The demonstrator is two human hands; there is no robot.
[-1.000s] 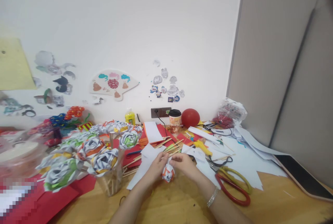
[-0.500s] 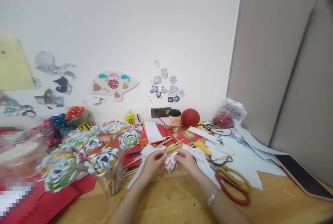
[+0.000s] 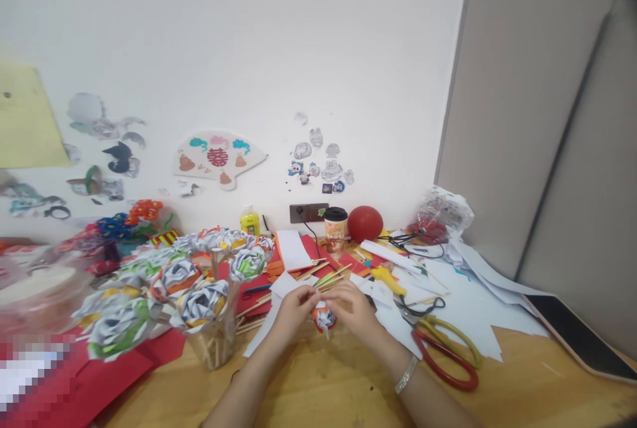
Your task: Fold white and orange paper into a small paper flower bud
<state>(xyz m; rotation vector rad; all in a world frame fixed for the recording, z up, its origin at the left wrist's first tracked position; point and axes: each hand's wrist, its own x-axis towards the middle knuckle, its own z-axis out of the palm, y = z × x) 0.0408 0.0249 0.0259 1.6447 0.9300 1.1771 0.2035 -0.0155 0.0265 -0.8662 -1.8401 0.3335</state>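
A small white and orange folded-paper flower (image 3: 324,317) hangs between my two hands above the wooden table. My left hand (image 3: 297,305) pinches it from the upper left, fingertips pressed together at its top. From the right, my right hand (image 3: 352,306) has its thumb and fingers bent against the flower's upper right side. Behind the hands lie thin wooden sticks (image 3: 318,274) and white paper sheets. To the left, finished paper flowers (image 3: 200,304) stand in a clear cup (image 3: 213,347) that holds sticks.
Scissors with red and yellow handles (image 3: 448,356) and a yellow glue gun (image 3: 388,280) lie to the right. A lidded paper cup (image 3: 336,230) and a red balloon (image 3: 365,223) stand at the back. A dark tablet (image 3: 584,338) is at the far right.
The small flower has turned between my hands, with more orange showing on its left and top. The fingers of my right hand have lifted and shifted slightly left over it.
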